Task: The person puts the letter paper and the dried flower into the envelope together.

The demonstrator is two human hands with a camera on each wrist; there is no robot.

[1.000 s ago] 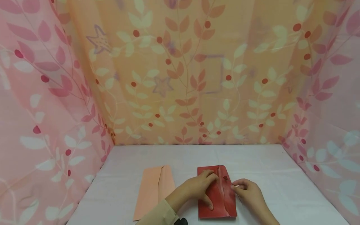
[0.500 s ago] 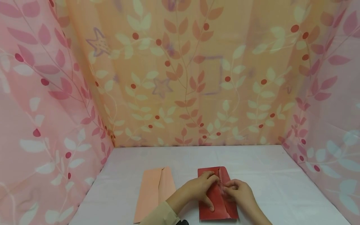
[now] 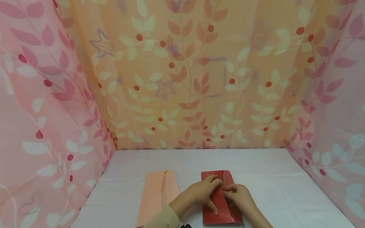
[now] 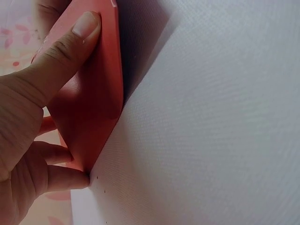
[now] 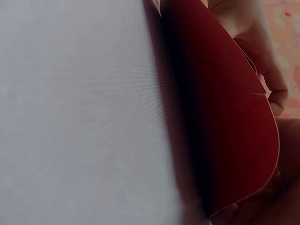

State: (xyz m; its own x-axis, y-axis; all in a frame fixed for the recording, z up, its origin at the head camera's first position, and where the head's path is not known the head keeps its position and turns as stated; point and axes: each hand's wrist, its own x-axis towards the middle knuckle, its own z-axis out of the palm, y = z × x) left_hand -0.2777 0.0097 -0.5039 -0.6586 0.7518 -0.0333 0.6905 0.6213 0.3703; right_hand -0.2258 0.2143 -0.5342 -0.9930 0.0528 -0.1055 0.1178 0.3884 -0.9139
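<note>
A red envelope [image 3: 218, 218] lies on the table in the head view, its flap folded out to the right. My left hand [image 3: 199, 193] grips it: in the left wrist view the thumb presses its red face [image 4: 89, 89], while other fingers touch the far edge. My right hand [image 3: 239, 198] is at the envelope's slit, thumb and forefinger close together and partly hidden by the paper. Whether anything is between these fingertips cannot be seen. In the right wrist view the rounded flap [image 5: 234, 126] stands bowed up from the table, covering part of the right hand.
A peach envelope [image 3: 152, 196] lies flat to the left, its flap side facing up, beneath the left forearm's sleeve [image 3: 163, 218]. White cloth covers the table [image 3: 273, 167]. Patterned curtains [image 3: 182, 79] stand at the back and both sides.
My right hand has moved left from the flap's outer edge to the slit, carrying what looks like a small pale thing, now out of sight. My left hand stays on the red envelope.
</note>
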